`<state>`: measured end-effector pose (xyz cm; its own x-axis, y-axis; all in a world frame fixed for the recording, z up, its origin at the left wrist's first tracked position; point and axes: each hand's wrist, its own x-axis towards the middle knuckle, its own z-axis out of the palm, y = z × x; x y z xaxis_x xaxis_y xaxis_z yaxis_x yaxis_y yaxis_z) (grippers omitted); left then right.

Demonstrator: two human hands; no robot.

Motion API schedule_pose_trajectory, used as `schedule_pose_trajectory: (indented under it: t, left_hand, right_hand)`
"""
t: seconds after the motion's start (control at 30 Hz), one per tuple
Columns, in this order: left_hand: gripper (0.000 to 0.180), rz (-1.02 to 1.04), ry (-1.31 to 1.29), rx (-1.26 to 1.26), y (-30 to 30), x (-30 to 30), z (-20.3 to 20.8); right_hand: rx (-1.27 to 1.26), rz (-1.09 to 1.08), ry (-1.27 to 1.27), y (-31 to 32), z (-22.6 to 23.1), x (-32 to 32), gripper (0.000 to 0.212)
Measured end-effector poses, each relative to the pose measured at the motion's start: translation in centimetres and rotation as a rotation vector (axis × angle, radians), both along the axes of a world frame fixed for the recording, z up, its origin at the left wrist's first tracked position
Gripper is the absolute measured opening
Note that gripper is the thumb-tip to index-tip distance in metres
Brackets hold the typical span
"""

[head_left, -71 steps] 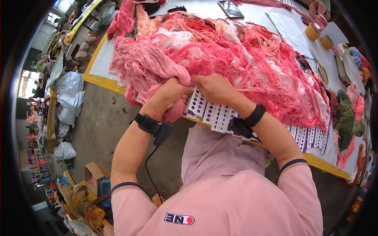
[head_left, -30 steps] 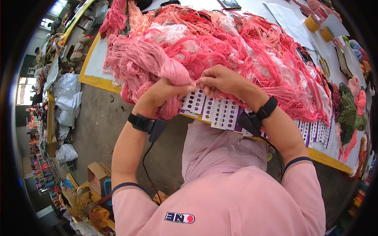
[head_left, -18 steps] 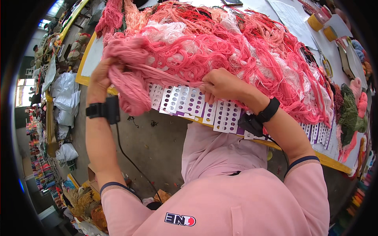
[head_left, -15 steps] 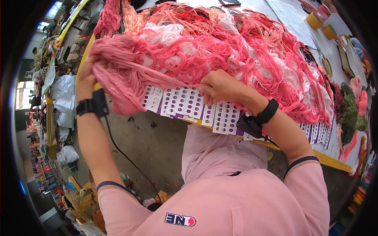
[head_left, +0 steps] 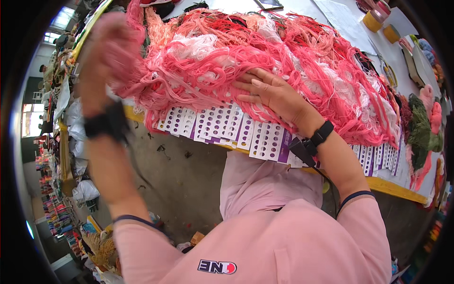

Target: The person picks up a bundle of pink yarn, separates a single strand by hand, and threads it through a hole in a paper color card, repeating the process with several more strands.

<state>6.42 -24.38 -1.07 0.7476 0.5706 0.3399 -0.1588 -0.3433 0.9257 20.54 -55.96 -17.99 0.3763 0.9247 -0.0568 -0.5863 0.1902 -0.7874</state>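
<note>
My left hand (head_left: 96, 71), smeared by motion, is raised at the left end of the table with a bunched skein of dusty-pink thread (head_left: 118, 47) in its grip. My right hand (head_left: 279, 96) lies flat with fingers spread on a big tangled pile of thread (head_left: 208, 78) in pink, white, peach and red. Under the pile's near edge stick out several white and purple cards (head_left: 220, 124) punched with rows of holes; pink strands hang over some of them.
A yellow edge (head_left: 395, 190) borders the white table in front of me. Green thread (head_left: 418, 125) lies at the right, near scissors (head_left: 390, 75). Farther back are yellow spools (head_left: 372, 22) and a paper sheet (head_left: 340, 21). White plastic bags (head_left: 85, 189) are at the left.
My left hand has swung up and away with the dusty-pink skein. My right hand has let go of the strands by the cards and now rests spread on the pile.
</note>
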Motion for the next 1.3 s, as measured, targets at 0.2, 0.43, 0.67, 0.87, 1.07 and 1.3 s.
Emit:
schedule_pose_trajectory:
  t: [0.2,0.43,0.67,0.87,1.07,1.3]
  left_hand:
    - [0.050,-0.430,0.173,-1.282,-16.3,-0.8,-14.5]
    - [0.048,-0.384,0.014,-1.276,-17.4,-1.9,-15.2]
    - [0.035,-0.192,0.006,-1.215,-17.4,-2.9,-15.4]
    - [0.037,-0.146,0.041,-0.986,-18.5,-2.6,-14.5]
    - [0.039,-0.185,0.059,-0.999,-18.2,-2.8,-14.7]
    - [0.043,-0.250,0.064,-0.999,-18.1,-3.1,-14.8]
  right_hand:
    - [-0.361,-0.106,-0.691,-0.2,2.0,-1.3,0.019]
    - [-0.222,-0.004,-0.167,2.2,0.2,-5.0,0.010]
    - [-0.248,0.021,-0.078,0.4,0.7,-4.3,0.012]
    - [-0.301,-0.011,-0.114,0.2,0.8,-4.5,0.014]
    - [-0.315,-0.072,-0.112,0.3,0.4,-4.5,0.015]
    - [-0.308,-0.159,-0.242,0.5,0.4,-4.9,0.015]
